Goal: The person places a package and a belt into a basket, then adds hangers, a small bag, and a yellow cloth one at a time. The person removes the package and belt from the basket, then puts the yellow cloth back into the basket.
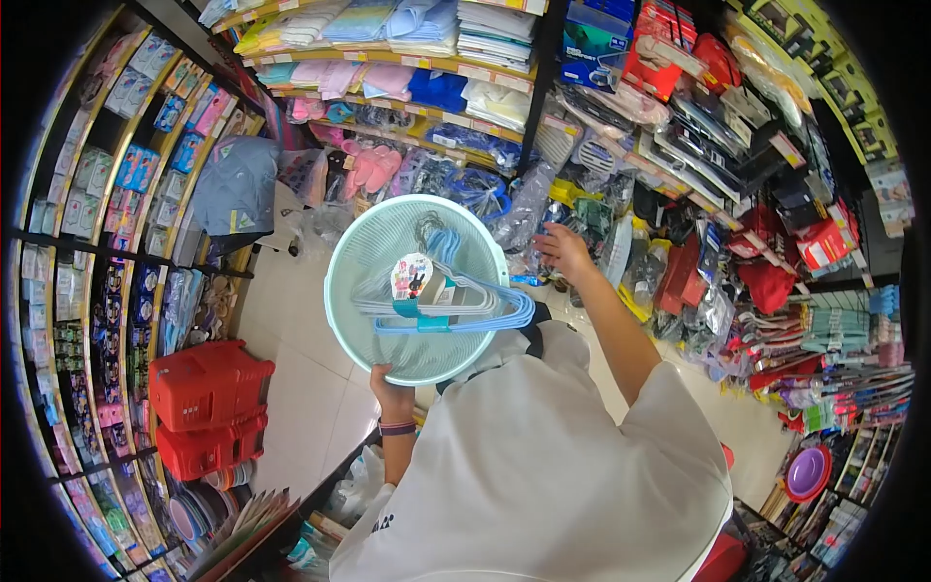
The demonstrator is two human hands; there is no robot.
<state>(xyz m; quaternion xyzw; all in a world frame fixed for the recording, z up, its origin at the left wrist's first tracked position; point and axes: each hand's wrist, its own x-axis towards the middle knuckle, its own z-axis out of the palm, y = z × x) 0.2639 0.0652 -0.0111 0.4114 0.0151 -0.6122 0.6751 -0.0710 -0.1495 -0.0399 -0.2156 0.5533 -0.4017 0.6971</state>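
Note:
A light green mesh basket (354, 242) is tilted in front of my body. Inside it lie several blue and white hangers (495, 308), bundled with teal bands and bearing a white label with a cartoon figure. My left hand (392, 388) grips the basket's near rim, its fingers partly hidden beneath it; a dark band circles the wrist. To the right of the basket, my right hand (564, 250) is off the rim with its fingers apart, holding nothing, in front of plastic-wrapped goods on the low shelves.
Shelves of folded cloth (388, 24) stand ahead, with pink slippers (372, 169) below. Red crates (209, 386) are stacked on the floor at left, beside packed shelves. A grey-blue bag or cloth (236, 186) is at the left shelf. Purple and red basins (807, 471) sit at lower right.

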